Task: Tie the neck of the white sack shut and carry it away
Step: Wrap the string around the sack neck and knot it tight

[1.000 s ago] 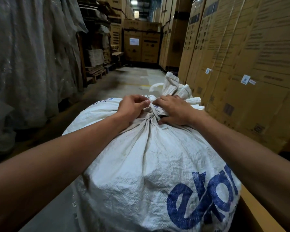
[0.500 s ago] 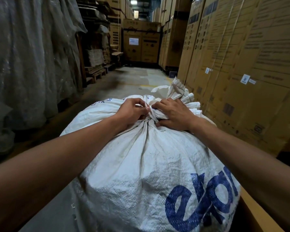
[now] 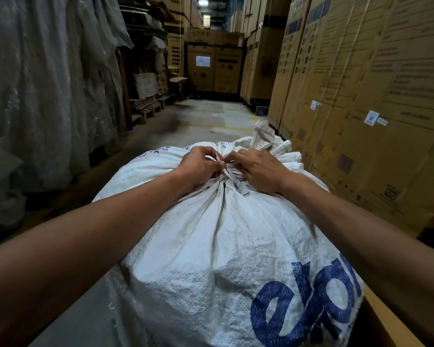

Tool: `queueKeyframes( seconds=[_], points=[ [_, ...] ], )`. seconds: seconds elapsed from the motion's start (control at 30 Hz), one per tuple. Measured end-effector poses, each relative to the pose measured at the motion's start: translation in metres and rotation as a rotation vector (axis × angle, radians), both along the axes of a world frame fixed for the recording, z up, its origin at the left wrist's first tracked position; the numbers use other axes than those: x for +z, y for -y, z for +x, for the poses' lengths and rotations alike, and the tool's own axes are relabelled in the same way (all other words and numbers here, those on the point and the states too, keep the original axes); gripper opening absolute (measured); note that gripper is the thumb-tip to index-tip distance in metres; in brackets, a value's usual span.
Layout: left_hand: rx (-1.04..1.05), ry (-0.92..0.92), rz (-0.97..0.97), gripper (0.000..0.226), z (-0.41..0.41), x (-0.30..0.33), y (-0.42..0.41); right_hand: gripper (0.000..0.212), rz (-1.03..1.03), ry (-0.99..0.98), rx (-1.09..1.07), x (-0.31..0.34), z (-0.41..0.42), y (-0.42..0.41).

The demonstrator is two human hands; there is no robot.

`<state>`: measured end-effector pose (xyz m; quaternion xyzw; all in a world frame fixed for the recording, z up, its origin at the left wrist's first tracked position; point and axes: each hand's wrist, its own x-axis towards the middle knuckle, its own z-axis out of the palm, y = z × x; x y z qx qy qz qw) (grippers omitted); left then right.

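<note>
1. Two forearms are reaching forward over the white sack [image 3: 211, 246]; it is lying in the aisle beside stacked cartons [image 3: 361, 96].
2. Left hand [image 3: 198, 167] and right hand [image 3: 257, 170] are each pinching the tie strip [image 3: 232, 175] at the gathered neck [image 3: 223, 189], fingers curled.

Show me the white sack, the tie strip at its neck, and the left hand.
white sack [image 3: 211, 246], head view, front cloth.
tie strip [image 3: 232, 177], head view, loose tail.
left hand [image 3: 198, 169], head view, back of hand.

Your hands hide the white sack's [image 3: 211, 246] knot; its blue lettering [image 3: 306, 304] runs off at 5 o'clock. Print on the cardboard boxes [image 3: 373, 83] at 2 o'clock is blurred.
</note>
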<state>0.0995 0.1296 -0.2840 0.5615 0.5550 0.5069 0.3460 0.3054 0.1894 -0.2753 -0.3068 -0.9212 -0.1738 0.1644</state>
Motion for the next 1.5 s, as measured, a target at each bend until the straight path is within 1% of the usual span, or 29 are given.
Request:
queueKeyframes(
  seconds=[0.07,0.17,0.2,0.3,0.47,0.6,0.67,0.73,0.77,0.8,0.87,0.9,1.0,1.17,1.23,1.33,1.47,1.5],
  points=[
    [0.036,-0.023,-0.003,0.013,-0.001,-0.001,-0.003,0.041,-0.043,0.003,0.004,0.002,0.0,-0.002],
    [0.084,-0.049,-0.021,0.016,-0.003,-0.003,-0.005,0.049,-0.088,0.001,0.004,0.005,-0.001,0.0],
    [0.102,-0.037,-0.033,0.018,-0.003,-0.003,-0.005,0.048,-0.091,-0.005,0.006,0.006,-0.001,0.001],
    [0.154,0.051,-0.057,0.033,-0.001,-0.001,0.0,0.039,-0.085,-0.027,0.016,0.005,0.0,0.002],
    [0.177,0.065,-0.046,0.025,0.004,-0.002,0.003,0.039,-0.068,-0.046,-0.002,0.003,-0.001,0.003],
    [0.127,0.038,-0.005,0.019,0.008,-0.011,-0.001,0.039,-0.07,-0.058,-0.011,0.002,-0.003,0.004],
    [0.072,0.03,0.0,0.024,0.012,-0.01,0.0,0.042,-0.061,-0.055,-0.022,0.002,-0.003,0.004],
    [0.009,0.086,0.02,0.03,0.015,-0.003,0.01,0.044,-0.063,-0.071,-0.025,0.0,-0.001,0.004],
    [-0.027,0.137,0.023,0.029,0.015,-0.001,0.014,0.041,-0.063,-0.079,-0.023,0.0,0.0,0.004],
    [-0.063,0.186,0.026,0.024,0.016,0.002,0.018,0.037,-0.063,-0.086,-0.019,-0.001,0.001,0.004],
    [-0.063,0.207,0.017,0.014,0.016,0.004,0.022,0.032,-0.054,-0.102,-0.014,-0.001,0.001,0.004],
    [-0.033,0.202,0.01,0.013,0.016,0.004,0.022,0.031,-0.044,-0.114,-0.012,-0.001,0.001,0.005],
    [0.111,0.16,-0.038,0.021,0.012,0.001,0.017,0.029,-0.018,-0.152,-0.019,0.0,-0.002,0.008],
    [0.28,-0.125,-0.026,0.015,0.01,0.001,0.015,0.024,-0.003,-0.183,-0.025,0.0,-0.005,0.01],
    [0.289,-0.181,-0.045,0.015,0.01,0.001,0.015,0.023,-0.006,-0.187,-0.031,0.0,-0.006,0.01],
    [0.305,-0.2,-0.061,0.017,0.012,0.001,0.014,0.023,-0.006,-0.185,-0.033,-0.001,-0.006,0.01],
    [0.337,-0.079,-0.056,0.027,0.012,0.0,0.013,0.024,0.003,-0.177,-0.038,-0.002,-0.006,0.01],
    [0.34,-0.078,-0.049,0.027,0.012,-0.001,0.013,0.024,0.004,-0.175,-0.04,-0.002,-0.006,0.01]
  ],
)
